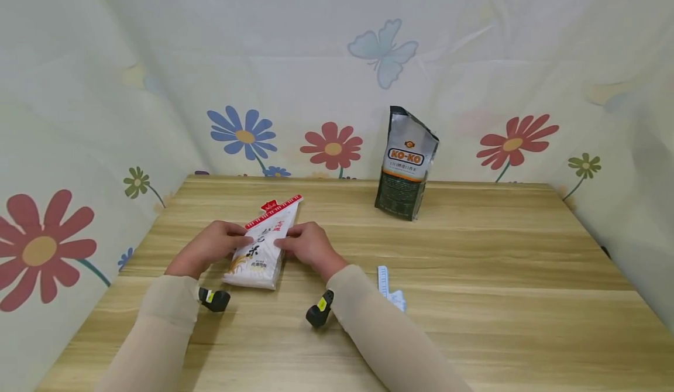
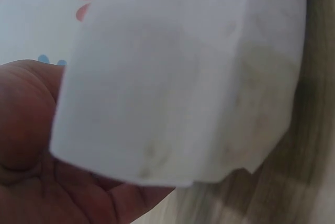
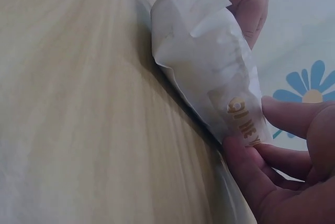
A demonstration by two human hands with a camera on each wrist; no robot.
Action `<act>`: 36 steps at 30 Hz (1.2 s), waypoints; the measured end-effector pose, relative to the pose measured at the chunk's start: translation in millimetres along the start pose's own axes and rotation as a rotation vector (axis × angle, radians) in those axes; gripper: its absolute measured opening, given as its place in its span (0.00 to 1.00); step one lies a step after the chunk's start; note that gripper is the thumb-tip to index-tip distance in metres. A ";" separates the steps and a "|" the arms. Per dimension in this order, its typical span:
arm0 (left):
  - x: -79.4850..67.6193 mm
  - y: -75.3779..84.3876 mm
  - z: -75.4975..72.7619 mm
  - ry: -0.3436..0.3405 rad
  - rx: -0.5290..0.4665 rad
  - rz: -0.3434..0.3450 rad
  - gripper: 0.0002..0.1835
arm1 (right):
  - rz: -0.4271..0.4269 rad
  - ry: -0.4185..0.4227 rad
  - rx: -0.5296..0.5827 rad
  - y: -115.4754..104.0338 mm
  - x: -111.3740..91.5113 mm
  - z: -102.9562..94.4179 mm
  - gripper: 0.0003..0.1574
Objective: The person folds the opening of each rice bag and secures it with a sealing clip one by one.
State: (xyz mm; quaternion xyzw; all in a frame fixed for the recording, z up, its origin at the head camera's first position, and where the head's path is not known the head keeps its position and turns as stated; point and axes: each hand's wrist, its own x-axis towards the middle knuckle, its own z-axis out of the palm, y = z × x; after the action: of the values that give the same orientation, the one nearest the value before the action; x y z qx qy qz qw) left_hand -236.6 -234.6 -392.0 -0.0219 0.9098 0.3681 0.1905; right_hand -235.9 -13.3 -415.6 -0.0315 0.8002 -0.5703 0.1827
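A white bag of rice with dark and red lettering leans back slightly on the table, left of centre. Across its slanted top runs a red strip with white marks, and a small red piece sticks up behind it. My left hand grips the bag's left side, thumb in front. On the opposite side my right hand pinches the edge. The right wrist view shows that thumb and fingers either side of the bag. In the left wrist view the bag covers part of the hand.
A silver and dark green KO-KO bag stands upright at the back, right of centre. Beside my right forearm lies a light blue clip-like piece with a ruled strip. Patterned curtains border the wooden table.
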 end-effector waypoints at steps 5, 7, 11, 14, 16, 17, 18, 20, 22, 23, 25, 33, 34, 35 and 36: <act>-2.0 1.3 0.3 -0.001 0.007 -0.006 0.29 | 0.019 -0.025 -0.021 -1.2 0.7 -4.1 0.20; -2.2 1.9 0.2 -0.003 0.009 -0.009 0.30 | 0.018 -0.037 -0.049 -2.1 0.4 -6.7 0.20; -3.2 4.9 -0.7 -0.004 0.027 -0.011 0.32 | 0.019 -0.046 -0.125 -4.3 -1.4 -12.8 0.22; -4.1 7.6 -1.8 -0.002 0.054 -0.007 0.33 | 0.027 -0.043 -0.153 -6.5 -3.2 -17.5 0.24; -5.0 9.9 -2.5 -0.004 0.074 0.002 0.33 | 0.030 -0.040 -0.158 -8.3 -4.3 -20.2 0.25; -5.5 11.2 -2.8 -0.002 0.084 0.005 0.33 | 0.029 -0.040 -0.154 -9.2 -5.0 -21.5 0.25; -6.0 12.6 -3.1 -0.001 0.100 0.012 0.33 | 0.027 -0.042 -0.150 -10.1 -5.6 -22.7 0.26; -7.1 15.8 -3.5 0.005 0.137 0.024 0.33 | 0.024 -0.045 -0.134 -11.7 -7.1 -25.1 0.26; -8.4 19.9 -3.6 0.015 0.182 0.035 0.34 | 0.018 -0.051 -0.114 -13.3 -9.0 -28.0 0.26; -8.6 21.9 -3.4 0.022 0.203 0.035 0.34 | 0.014 -0.055 -0.107 -13.9 -9.9 -29.6 0.26; -9.6 26.4 -3.1 0.033 0.239 0.036 0.35 | 0.003 -0.057 -0.109 -15.3 -11.7 -32.8 0.26; -12.6 42.3 -1.2 0.052 0.285 0.065 0.37 | -0.084 -0.064 -0.203 -19.1 -17.6 -44.9 0.26; -12.7 43.6 -0.8 0.054 0.288 0.075 0.37 | -0.092 -0.062 -0.211 -19.2 -18.0 -46.3 0.26; -12.7 44.7 -0.2 0.057 0.291 0.082 0.37 | -0.098 -0.061 -0.216 -19.4 -18.6 -47.7 0.26; -12.8 45.9 0.4 0.059 0.294 0.088 0.37 | -0.103 -0.060 -0.217 -19.5 -19.2 -49.0 0.27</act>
State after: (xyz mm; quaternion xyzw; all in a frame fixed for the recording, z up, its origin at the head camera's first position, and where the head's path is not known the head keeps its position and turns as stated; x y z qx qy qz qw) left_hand -232.9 -202.2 -357.2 0.0353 0.9592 0.2382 0.1483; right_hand -237.2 29.1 -378.8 -0.1092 0.8488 -0.4877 0.1726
